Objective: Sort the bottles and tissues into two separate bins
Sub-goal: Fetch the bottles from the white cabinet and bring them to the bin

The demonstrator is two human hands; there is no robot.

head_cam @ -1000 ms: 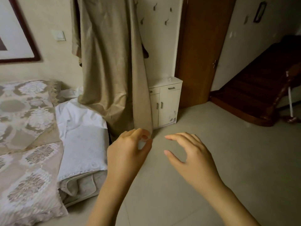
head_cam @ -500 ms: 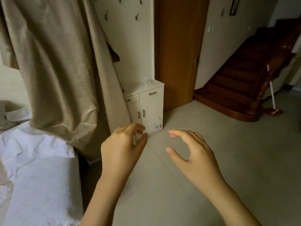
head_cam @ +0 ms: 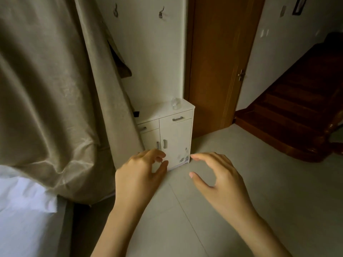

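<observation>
Dim room — pale tiled floor [head_cam: 278, 191], beige curtain [head_cam: 55, 89] at left, small white cabinet [head_cam: 176, 138] beside a brown wooden door [head_cam: 219, 62] — dark wooden stairs [head_cam: 297, 108] at right.

I cannot identify the small clear object [head_cam: 176, 103] on the white cabinet [head_cam: 167, 134]; too small. The beige curtain [head_cam: 55, 89] hides the cabinet's left side and runs off the top edge. The stairs [head_cam: 297, 108] are cut by the right edge.

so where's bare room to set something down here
Bare floor runs from the cabinet and door across to the stairs. The cabinet top is free apart from a clear crumpled thing at its back corner. Crowded on the left: curtain hangs over the white sheet.
</observation>
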